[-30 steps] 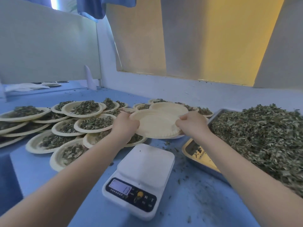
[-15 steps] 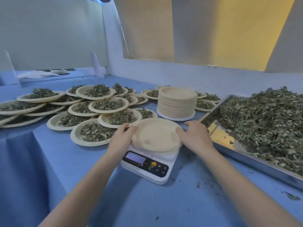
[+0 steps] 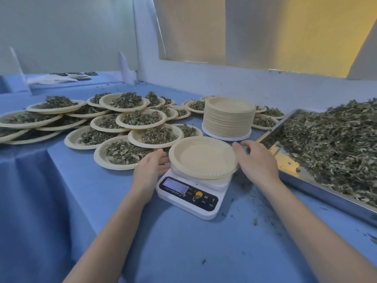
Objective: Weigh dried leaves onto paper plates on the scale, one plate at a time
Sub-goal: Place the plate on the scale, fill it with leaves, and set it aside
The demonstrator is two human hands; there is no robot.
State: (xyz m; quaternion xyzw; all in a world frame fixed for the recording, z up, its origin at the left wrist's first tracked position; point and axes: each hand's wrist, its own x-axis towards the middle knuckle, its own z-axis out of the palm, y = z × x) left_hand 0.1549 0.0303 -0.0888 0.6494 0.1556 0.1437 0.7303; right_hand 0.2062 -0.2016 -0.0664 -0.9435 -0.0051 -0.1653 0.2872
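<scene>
An empty paper plate [image 3: 204,157] sits on the weighing platform of a white digital kitchen scale [image 3: 191,196], which stands on a bench [image 3: 142,242] covered in blue cloth. The plate is wider than the platform and overhangs it on both sides. The scale's display and buttons face the person; its reading is too small to make out.

The left hand [image 3: 150,170] is at the left rim of this plate, fingers loosely spread and their tips touching or just short of the edge; it grips nothing. The right hand [image 3: 255,160] is at the right rim, open with fingers splayed and curved along the edge, also closed on nothing. Whether it actually touches the rim cannot be told.

Just behind the scale stands a tall stack of empty paper plates [image 3: 228,117]. To the left of the scale and behind it, many paper plates filled with dried leaves [image 3: 140,119] lie spread over the bench, several overlapping or resting on top of others; the nearest filled plate [image 3: 120,154] lies just beside the left hand. To the right of the scale a metal tray [image 3: 326,197] holds a large heap of loose dried leaves [image 3: 336,144], its near corner close to the right hand. Leaf crumbs [image 3: 255,221] are scattered on the cloth in front of and to the right of the scale.
</scene>
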